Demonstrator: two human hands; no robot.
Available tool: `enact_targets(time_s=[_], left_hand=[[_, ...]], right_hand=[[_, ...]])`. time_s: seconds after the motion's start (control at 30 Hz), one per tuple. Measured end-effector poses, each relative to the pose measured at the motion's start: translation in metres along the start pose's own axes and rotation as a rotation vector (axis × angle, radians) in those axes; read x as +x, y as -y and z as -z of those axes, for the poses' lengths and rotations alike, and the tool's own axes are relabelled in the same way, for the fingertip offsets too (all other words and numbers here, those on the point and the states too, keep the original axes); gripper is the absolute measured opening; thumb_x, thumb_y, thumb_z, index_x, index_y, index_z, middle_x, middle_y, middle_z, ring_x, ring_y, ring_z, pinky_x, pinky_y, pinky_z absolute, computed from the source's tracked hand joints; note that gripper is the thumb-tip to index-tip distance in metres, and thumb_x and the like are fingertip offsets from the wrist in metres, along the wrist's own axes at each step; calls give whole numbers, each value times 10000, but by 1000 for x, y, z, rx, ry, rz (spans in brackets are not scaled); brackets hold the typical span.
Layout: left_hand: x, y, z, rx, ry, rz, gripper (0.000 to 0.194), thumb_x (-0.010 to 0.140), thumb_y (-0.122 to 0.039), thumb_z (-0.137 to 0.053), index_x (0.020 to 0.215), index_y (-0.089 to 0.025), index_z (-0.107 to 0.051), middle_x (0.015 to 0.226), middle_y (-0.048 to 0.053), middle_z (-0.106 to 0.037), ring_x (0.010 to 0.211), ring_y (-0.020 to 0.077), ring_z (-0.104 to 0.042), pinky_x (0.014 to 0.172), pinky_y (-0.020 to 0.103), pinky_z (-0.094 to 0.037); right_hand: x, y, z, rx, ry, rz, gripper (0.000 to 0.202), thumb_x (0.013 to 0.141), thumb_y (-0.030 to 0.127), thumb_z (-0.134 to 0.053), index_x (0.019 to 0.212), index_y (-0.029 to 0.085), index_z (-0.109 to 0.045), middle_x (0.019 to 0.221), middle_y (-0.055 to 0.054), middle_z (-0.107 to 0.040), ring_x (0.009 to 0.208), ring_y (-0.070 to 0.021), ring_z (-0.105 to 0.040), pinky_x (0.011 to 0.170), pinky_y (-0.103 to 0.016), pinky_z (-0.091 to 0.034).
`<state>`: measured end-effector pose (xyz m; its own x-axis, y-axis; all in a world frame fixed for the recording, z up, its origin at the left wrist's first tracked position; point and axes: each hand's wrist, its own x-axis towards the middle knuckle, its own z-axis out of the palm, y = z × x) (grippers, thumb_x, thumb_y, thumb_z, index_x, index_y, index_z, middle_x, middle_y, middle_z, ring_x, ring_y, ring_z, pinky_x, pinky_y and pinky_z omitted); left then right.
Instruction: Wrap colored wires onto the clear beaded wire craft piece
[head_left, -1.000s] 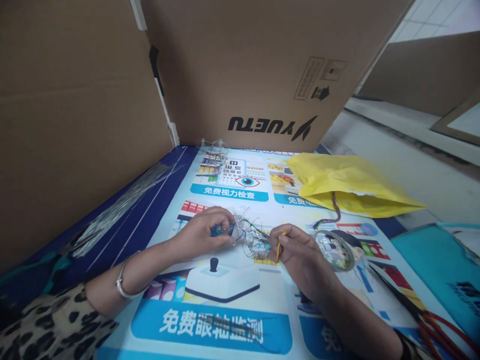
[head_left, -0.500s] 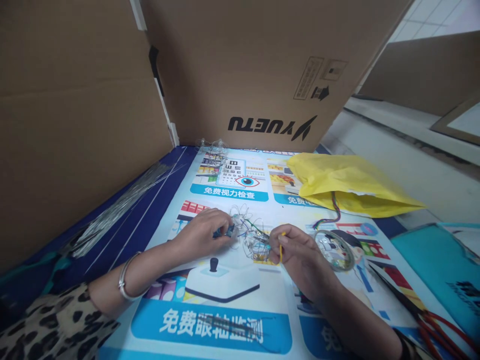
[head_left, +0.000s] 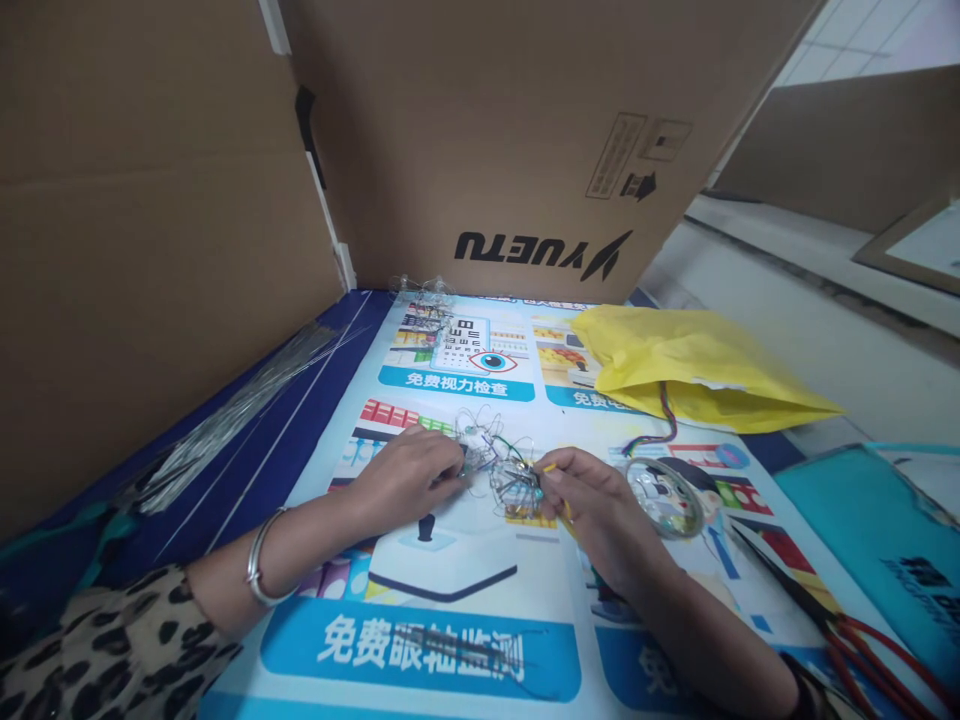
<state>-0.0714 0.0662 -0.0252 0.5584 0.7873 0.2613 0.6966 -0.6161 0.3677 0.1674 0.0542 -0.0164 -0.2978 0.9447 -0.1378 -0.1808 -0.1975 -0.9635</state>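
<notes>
A tangle of thin looped wire with small beads (head_left: 516, 484) lies between my two hands over the printed sheet. At its left end my left hand (head_left: 409, 478) is closed, thumb and forefinger pinching the edge of the wirework. From the right my right hand (head_left: 589, 492) pinches a thin yellow strand (head_left: 566, 511) beside the wirework. What exactly sits between the left fingertips is hidden. A round clear dish (head_left: 664, 498) with small bits in it is just right of my right hand.
A yellow bag (head_left: 697, 360) lies at back right, a multicoloured cord (head_left: 667, 420) trailing from it. Scissors with orange handles (head_left: 862, 640) are at lower right by a teal pouch (head_left: 877, 560). Straight wires (head_left: 232, 420) lie left. Cardboard panels (head_left: 480, 130) stand behind; more wirework (head_left: 427, 295) sits there.
My left hand has turned knuckles-up and shifted slightly left. The yellow strand in my right fingers has changed its angle, its lower end swinging right.
</notes>
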Motion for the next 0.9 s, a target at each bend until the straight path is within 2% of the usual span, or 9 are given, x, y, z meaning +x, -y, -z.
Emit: enact_targets(time_s=[0.13,0.2,0.33,0.5,0.57,0.7,0.8,0.9], left_hand=[[-1,0,-1,0,-6,3,146,862,-259,-529,744,-177,-506,726,7,-592,704,156,-521,677,297,-361],[-1,0,-2,-2,-16,1,123,861,-249,-528,763,-175,-519,732,9,-598,704,156,-524,679,299,-363],[-1,0,-2,-11,-31,-10,126,866,-261,-515,776,-177,-542,717,9,-596,688,153,-523,671,298,-368],[-1,1,0,-99,-23,-17,85,856,-211,-505,815,-185,-575,770,17,-625,740,160,-558,697,298,-388],[-1,1,1,-135,-26,-24,114,852,-154,-485,801,-186,-581,786,19,-630,765,161,-563,708,295,-396],[0,1,2,-179,-50,-4,120,828,-120,-503,772,-179,-591,786,27,-636,780,167,-566,725,300,-413],[1,-1,3,-196,-53,33,105,824,-134,-516,763,-172,-594,775,29,-639,760,163,-567,711,289,-422],[1,-2,5,-226,-52,71,101,817,-140,-520,757,-173,-596,754,18,-640,729,152,-570,678,264,-422]], right_hand=[[-1,-1,1,-276,-31,74,103,817,285,-597,830,197,-650,639,22,-549,594,-104,-464,581,-240,-357],[-1,0,0,-385,-40,155,101,827,268,-574,826,203,-652,722,4,-571,656,-122,-497,617,-255,-383],[-1,2,-2,-558,-63,439,103,820,195,-558,813,212,-659,899,-42,-583,883,-184,-548,766,-310,-426],[-6,3,-4,-785,-122,757,172,812,120,-529,885,223,-647,953,-68,-576,923,-210,-546,791,-371,-448],[-10,4,-4,-947,-74,906,195,787,89,-540,897,217,-639,970,-72,-604,940,-224,-543,831,-411,-435],[-15,3,-9,-1235,148,1100,206,778,72,-545,930,189,-618,1051,-72,-666,1020,-243,-544,881,-428,-410],[-16,-1,-16,-1428,272,1141,176,821,81,-505,931,161,-617,1147,-89,-652,1095,-242,-536,936,-421,-381],[-15,-5,-21,-1549,301,1138,176,856,90,-463,910,148,-620,1177,-105,-640,1105,-241,-545,975,-424,-364]])
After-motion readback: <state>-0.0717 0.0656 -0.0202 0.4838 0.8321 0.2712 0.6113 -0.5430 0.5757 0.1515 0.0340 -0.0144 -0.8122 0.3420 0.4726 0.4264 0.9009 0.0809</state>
